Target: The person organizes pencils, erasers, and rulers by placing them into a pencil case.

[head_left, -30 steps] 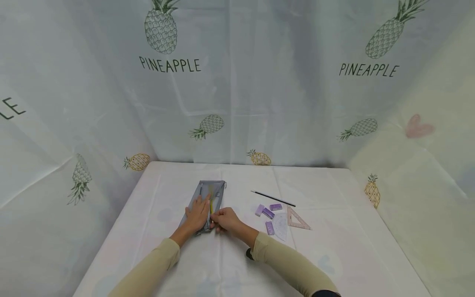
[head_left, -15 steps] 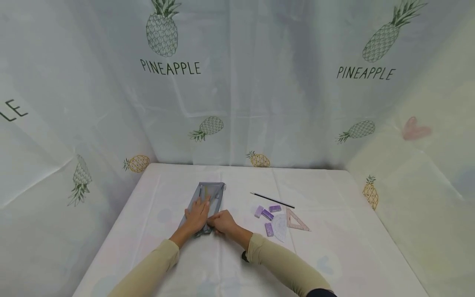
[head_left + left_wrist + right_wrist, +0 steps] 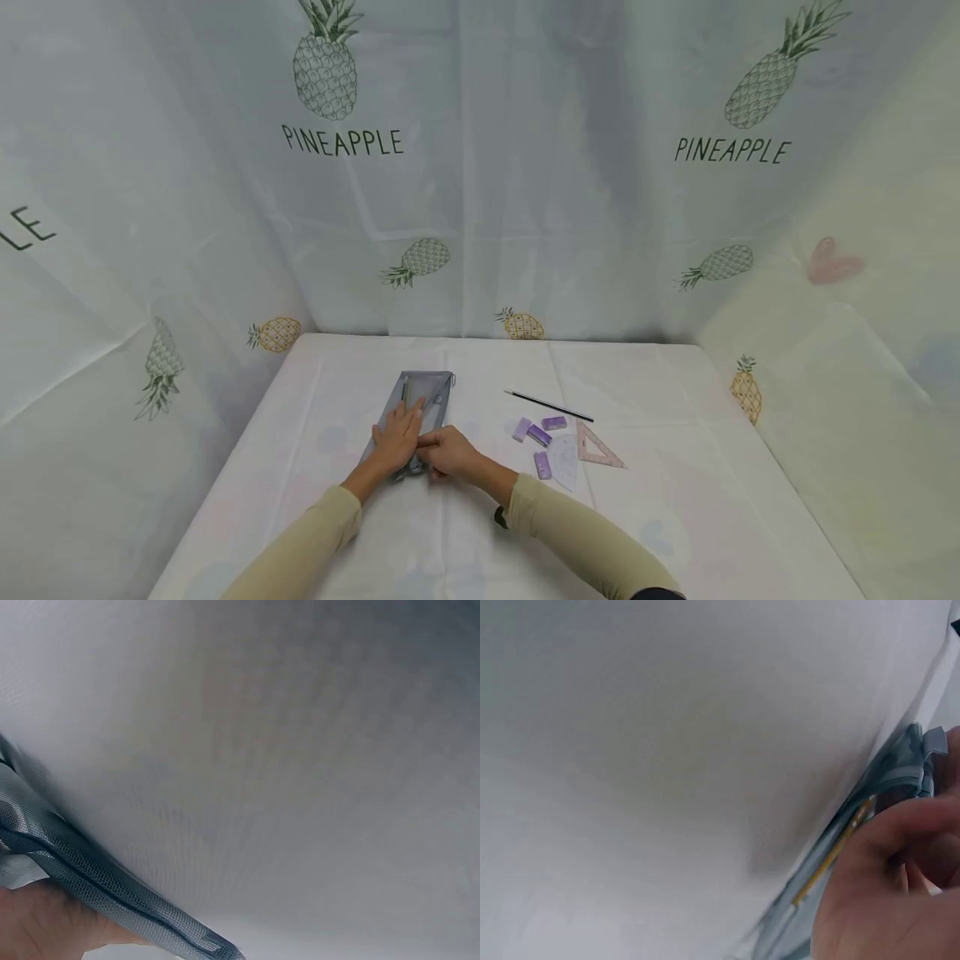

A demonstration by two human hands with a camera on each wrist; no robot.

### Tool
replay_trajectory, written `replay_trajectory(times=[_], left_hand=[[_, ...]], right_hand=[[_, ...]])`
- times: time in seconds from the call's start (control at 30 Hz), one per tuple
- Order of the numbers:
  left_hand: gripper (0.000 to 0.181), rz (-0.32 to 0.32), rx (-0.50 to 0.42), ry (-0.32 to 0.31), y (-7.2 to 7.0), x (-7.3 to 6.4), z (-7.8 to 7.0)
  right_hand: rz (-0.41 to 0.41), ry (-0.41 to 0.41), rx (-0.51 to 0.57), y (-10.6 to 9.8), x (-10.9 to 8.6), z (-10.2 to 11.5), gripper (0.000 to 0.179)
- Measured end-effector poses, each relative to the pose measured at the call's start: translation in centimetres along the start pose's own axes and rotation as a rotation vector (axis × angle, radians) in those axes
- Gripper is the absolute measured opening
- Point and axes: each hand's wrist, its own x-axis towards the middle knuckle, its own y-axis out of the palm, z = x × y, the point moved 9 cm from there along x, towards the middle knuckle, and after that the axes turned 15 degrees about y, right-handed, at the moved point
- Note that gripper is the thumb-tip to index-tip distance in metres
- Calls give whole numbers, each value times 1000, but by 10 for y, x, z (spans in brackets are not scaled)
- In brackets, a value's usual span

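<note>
A grey mesh pencil case point(image 3: 442, 393) lies at a slant on the table, left of the middle. My left hand point(image 3: 396, 437) rests flat across it, fingers spread toward its far end. At the near right edge of the case, my right hand point(image 3: 450, 452) grips the edge with curled fingers, its fingertips beside the left hand. The right wrist view shows a yellow pencil point(image 3: 832, 855) along the inside of the case, next to the right thumb and fingers. In the left wrist view the zipped edge point(image 3: 97, 881) runs past part of a hand point(image 3: 45, 922).
To the right lie a black pencil point(image 3: 549, 405), several purple erasers point(image 3: 538, 435), a clear protractor point(image 3: 564, 458) and a pinkish set square point(image 3: 597, 450). A pineapple-print curtain point(image 3: 555, 208) hangs behind the white-covered table point(image 3: 337, 542).
The yellow pencil slid leftward and farther into the case and is now mostly hidden by my hands in the head view. My right hand moved slightly left onto the case's edge; the left stayed.
</note>
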Motion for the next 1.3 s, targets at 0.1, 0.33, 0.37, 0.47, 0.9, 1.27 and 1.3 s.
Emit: replay_trajectory(times=[0.1, 0.33, 0.37, 0.47, 0.9, 1.27, 1.3], left_hand=[[54, 0, -10, -6, 2, 0, 1], [55, 8, 3, -17, 4, 0, 5], [55, 10, 10, -16, 4, 0, 5], [56, 21, 20, -20, 4, -1, 5], [55, 30, 42, -31, 4, 3, 4], [54, 46, 40, -39, 5, 3, 5], [54, 48, 32, -37, 5, 3, 5]], right_hand=[[-96, -159, -143, -13, -13, 12, 25], [-388, -274, -549, -39, -43, 20, 36], [-397, -268, -609, -39, -45, 18, 42], [-380, -254, -755, -35, -52, 9, 65], [-347, -275, -898, -24, -64, -15, 92], [-370, -229, -888, -50, -62, -26, 91], [-377, -224, -881, -54, -60, -28, 91]])
